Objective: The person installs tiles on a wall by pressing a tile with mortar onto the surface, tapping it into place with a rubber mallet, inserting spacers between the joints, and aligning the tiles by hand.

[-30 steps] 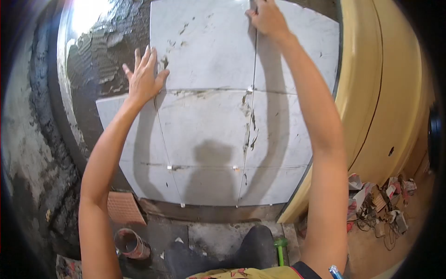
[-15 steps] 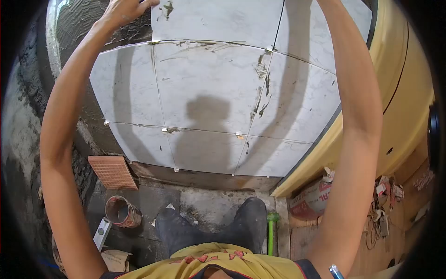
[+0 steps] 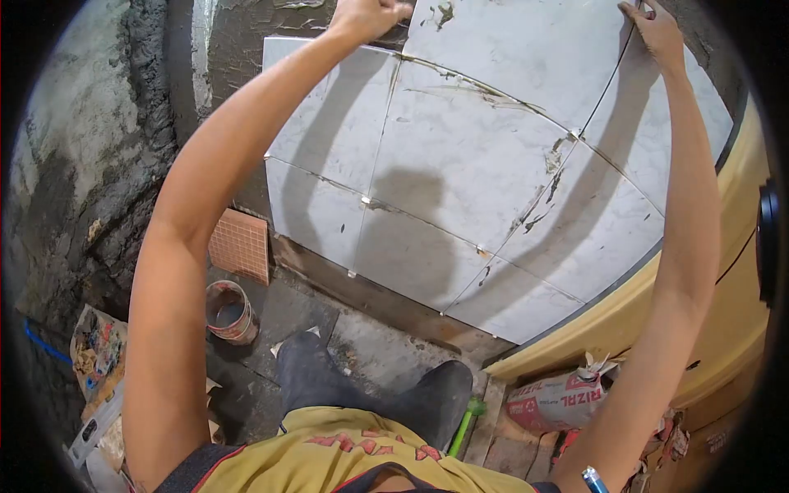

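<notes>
A pale marbled wall tile sits in the upper row, smeared with grey mortar. My left hand is at its left edge, fingers curled and one fingertip against the edge; the top of the frame cuts off part of the hand. At the seam on the tile's right side is my right hand, its fingers bent and pinched together; anything between them is too small to make out. Below, more tiles meet in straight joints, with small white spacers at the corners. Wet mortar shows behind my left hand.
A mortar-stained bucket and a leaning reddish-brown tile are at lower left, with a spirit level nearby. A green-handled tool lies by my knee. At right are a printed bag and a yellow panel.
The view has turned and shifted left, so the wall appears tilted and further right. Both hands now show more fully. My right hand is visible at the seam; my left remains by the upper tile's left edge.
</notes>
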`<control>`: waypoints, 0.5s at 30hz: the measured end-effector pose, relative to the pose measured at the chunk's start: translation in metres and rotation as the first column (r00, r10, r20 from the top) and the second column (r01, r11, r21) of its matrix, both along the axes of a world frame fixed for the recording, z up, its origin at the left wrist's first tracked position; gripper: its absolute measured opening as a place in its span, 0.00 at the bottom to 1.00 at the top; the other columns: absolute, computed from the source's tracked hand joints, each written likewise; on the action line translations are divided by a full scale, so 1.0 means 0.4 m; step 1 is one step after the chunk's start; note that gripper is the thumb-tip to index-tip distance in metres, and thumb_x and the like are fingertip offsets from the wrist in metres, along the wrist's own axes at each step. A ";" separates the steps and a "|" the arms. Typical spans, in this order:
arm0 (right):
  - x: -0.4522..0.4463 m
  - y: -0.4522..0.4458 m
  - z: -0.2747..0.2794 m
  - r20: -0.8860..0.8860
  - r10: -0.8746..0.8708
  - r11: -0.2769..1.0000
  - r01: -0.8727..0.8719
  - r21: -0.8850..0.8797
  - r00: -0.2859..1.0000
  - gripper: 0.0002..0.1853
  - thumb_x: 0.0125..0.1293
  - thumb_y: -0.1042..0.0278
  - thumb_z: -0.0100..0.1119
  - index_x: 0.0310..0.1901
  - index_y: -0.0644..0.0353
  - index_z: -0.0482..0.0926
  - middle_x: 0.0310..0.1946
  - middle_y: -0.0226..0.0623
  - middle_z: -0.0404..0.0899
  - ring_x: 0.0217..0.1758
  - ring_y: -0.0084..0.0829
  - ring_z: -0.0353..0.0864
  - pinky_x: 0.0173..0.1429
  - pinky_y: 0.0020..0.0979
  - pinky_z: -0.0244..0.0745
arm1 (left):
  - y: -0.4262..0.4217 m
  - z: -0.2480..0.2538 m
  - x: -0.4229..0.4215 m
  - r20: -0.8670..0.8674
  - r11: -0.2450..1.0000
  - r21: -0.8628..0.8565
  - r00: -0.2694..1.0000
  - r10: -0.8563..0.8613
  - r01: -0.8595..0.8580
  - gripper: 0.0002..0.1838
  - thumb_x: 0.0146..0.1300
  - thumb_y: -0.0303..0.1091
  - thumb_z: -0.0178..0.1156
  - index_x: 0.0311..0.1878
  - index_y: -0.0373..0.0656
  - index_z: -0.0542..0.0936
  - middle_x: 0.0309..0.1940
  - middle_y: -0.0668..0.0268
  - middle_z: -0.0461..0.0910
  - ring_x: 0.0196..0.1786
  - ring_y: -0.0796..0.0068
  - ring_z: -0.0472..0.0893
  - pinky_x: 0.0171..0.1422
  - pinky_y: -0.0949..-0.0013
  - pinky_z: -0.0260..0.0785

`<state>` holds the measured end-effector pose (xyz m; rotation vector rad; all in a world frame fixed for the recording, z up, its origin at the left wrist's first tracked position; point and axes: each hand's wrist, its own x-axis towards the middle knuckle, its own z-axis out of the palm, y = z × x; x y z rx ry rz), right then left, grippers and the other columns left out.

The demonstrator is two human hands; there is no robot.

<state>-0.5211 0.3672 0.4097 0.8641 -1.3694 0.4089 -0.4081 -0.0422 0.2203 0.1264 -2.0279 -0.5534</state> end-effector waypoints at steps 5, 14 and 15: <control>0.038 -0.025 -0.009 -0.019 -0.280 0.960 0.280 -0.031 0.960 0.21 0.49 0.60 0.77 0.44 0.61 0.87 0.45 0.57 0.79 0.54 0.57 0.78 0.61 0.50 0.74 | 0.041 -0.025 -0.019 -0.007 0.994 0.098 0.998 -0.057 0.058 0.26 0.61 0.59 0.70 0.34 0.40 0.91 0.24 0.63 0.87 0.30 0.73 0.84 0.42 0.65 0.76; 0.068 -0.058 0.039 0.176 -0.274 0.961 0.274 0.028 0.945 0.28 0.42 0.47 0.83 0.36 0.64 0.88 0.42 0.55 0.83 0.51 0.57 0.81 0.57 0.49 0.77 | 0.050 -0.025 -0.061 -0.037 0.989 0.145 0.999 0.030 -0.024 0.32 0.61 0.67 0.67 0.33 0.42 0.91 0.27 0.55 0.88 0.35 0.55 0.88 0.46 0.56 0.77; 0.038 -0.051 0.057 0.100 -0.330 0.944 0.326 0.052 0.939 0.29 0.41 0.46 0.83 0.36 0.64 0.88 0.41 0.55 0.85 0.50 0.56 0.82 0.57 0.49 0.77 | 0.031 -0.039 -0.097 -0.126 0.986 0.154 0.991 -0.046 0.065 0.30 0.66 0.62 0.67 0.29 0.39 0.87 0.19 0.70 0.76 0.26 0.79 0.71 0.32 0.66 0.65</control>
